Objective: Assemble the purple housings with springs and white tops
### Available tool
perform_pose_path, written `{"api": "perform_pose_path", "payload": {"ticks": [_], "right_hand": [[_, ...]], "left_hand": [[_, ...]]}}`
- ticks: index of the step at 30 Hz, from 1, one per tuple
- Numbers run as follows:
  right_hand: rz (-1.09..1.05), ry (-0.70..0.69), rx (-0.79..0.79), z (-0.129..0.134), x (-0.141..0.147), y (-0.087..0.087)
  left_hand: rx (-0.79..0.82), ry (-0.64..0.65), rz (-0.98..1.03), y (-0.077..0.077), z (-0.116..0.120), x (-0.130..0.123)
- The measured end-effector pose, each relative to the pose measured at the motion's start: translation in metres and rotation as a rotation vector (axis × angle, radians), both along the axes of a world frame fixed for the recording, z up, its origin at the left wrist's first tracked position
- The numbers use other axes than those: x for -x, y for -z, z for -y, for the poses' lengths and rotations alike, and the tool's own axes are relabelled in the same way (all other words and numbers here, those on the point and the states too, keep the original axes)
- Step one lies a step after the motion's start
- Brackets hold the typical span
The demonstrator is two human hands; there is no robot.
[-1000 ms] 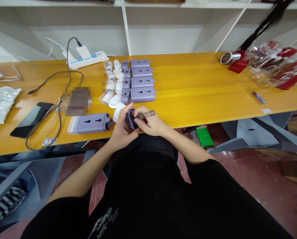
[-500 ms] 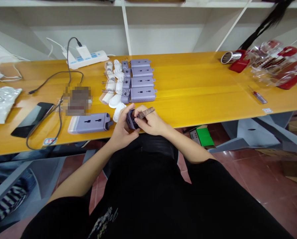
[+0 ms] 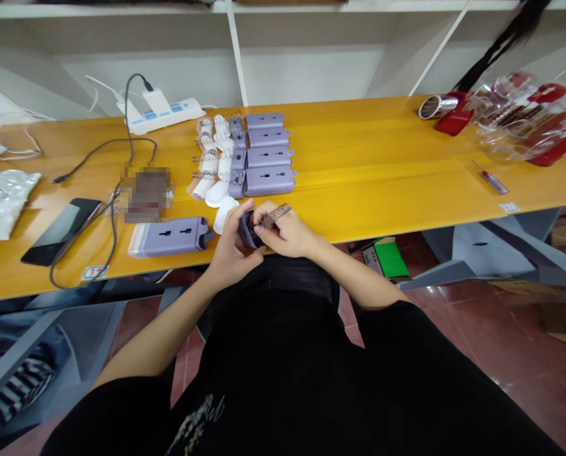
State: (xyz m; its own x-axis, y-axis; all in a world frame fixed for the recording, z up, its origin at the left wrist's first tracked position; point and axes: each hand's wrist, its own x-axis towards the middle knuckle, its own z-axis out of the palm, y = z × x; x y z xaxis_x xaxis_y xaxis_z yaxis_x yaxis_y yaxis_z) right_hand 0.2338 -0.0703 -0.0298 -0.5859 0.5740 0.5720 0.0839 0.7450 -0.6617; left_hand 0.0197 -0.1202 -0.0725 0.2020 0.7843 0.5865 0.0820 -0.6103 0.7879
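Rows of purple casings (image 3: 270,180) and white caps (image 3: 216,193) lie on the yellow worktop (image 3: 359,171) beyond the hands; one more casing (image 3: 173,235) rests to the left, with a phone (image 3: 62,231) past it. A white cap (image 3: 223,215) sits closest, crowding the left hand (image 3: 233,250), which is curled snugly around a small purple part (image 3: 245,231) at the worktop's near edge. The part's dark opening faces the right hand (image 3: 287,235), whose fingers bend in there, their hold hidden. A coil spring (image 3: 277,214) slants up and rightward from them.
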Motion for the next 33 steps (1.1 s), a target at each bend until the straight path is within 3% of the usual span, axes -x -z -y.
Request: {"api": "perform_pose_path", "payload": {"ticks": [11,19,33], "right_hand": [[0.059,0.069,-0.013,0.005,-0.001,0.002],[0.013,0.083,-0.076,0.008,-0.001,0.008],[-0.139,0.107,0.137,0.006,0.002,0.005]], "left_hand": [[0.072,0.047,0.008,0.011,-0.003,0.007],[0.059,0.066,0.023,0.011,-0.004,0.008],[0.141,0.196,0.073,0.005,-0.007,0.019]]}}
